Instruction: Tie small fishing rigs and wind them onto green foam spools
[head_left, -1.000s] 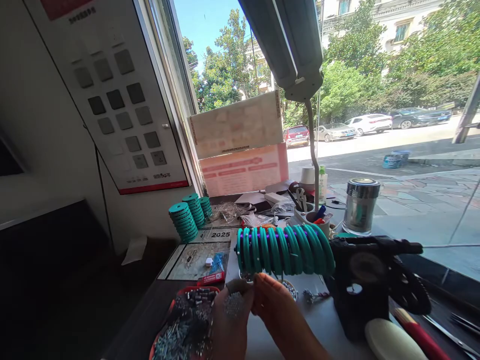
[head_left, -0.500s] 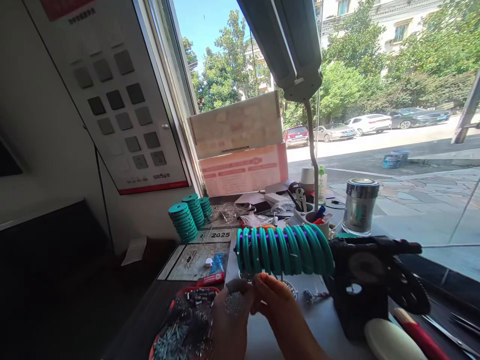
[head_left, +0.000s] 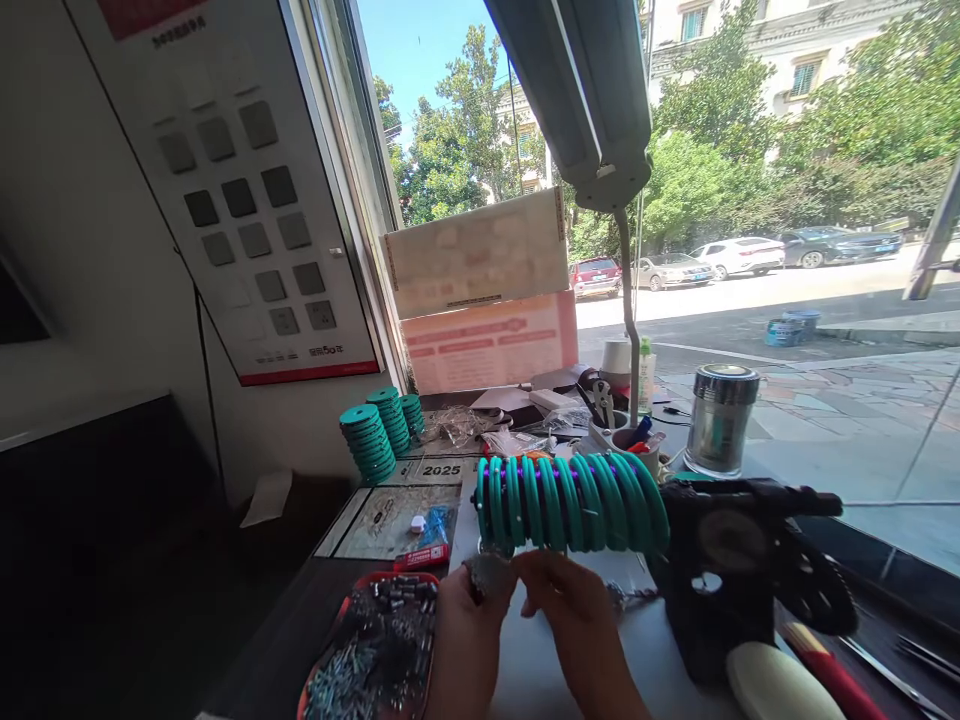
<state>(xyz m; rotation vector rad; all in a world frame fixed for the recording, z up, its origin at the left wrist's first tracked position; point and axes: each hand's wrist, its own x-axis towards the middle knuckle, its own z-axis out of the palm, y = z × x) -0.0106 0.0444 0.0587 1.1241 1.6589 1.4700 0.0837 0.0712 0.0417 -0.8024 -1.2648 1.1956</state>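
One greyish item (head_left: 491,575) sits in left hand (head_left: 465,625), fingers curled round it; right hand (head_left: 568,592) bent beside it, can't tell if holding anything. Teal spools (head_left: 570,505) just above, beside black machine (head_left: 720,575).

Two hands (head_left: 471,620), three teal stacks (head_left: 369,440), one red tray (head_left: 344,607), one jar (head_left: 720,425)
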